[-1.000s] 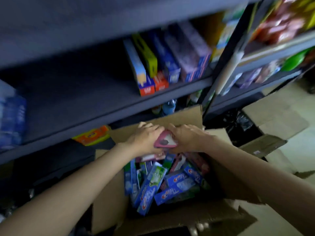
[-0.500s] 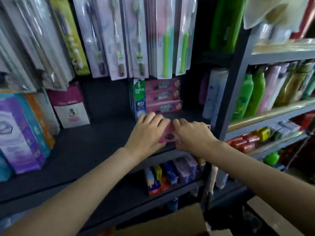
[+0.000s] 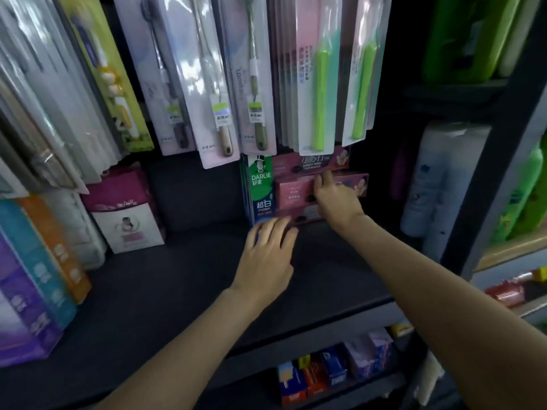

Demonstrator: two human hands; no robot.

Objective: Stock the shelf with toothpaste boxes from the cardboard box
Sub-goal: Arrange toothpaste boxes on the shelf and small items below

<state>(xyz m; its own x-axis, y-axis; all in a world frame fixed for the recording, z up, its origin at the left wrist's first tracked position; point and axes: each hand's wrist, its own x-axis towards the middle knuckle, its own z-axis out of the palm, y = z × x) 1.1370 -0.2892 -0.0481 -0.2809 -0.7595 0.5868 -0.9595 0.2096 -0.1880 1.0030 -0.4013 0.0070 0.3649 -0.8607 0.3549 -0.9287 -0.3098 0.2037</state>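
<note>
A pink toothpaste box (image 3: 293,192) lies lengthwise in a stack of pink boxes at the back of the dark shelf (image 3: 183,276). Another pink box (image 3: 296,165) is above it and one (image 3: 305,216) below. My right hand (image 3: 334,199) grips the middle box, fingers hooked over its top edge. An upright green Darlie box (image 3: 262,187) stands against the stack's left side. My left hand (image 3: 266,255) is open with fingers spread, its tips at the foot of the Darlie box and the bottom pink box. The cardboard box is out of view.
Toothbrush packs (image 3: 225,84) hang just above the stack. Purple, teal and orange boxes (image 3: 38,276) and a white-magenta box (image 3: 127,211) stand at the left. A black upright post (image 3: 488,173) and bottles (image 3: 438,187) bound the right. Small boxes (image 3: 334,368) fill the shelf below.
Both hands carried the pink box up from the cardboard box to the shelf. Now the right hand has pushed it into the stack, and the left hand has let go and dropped lower.
</note>
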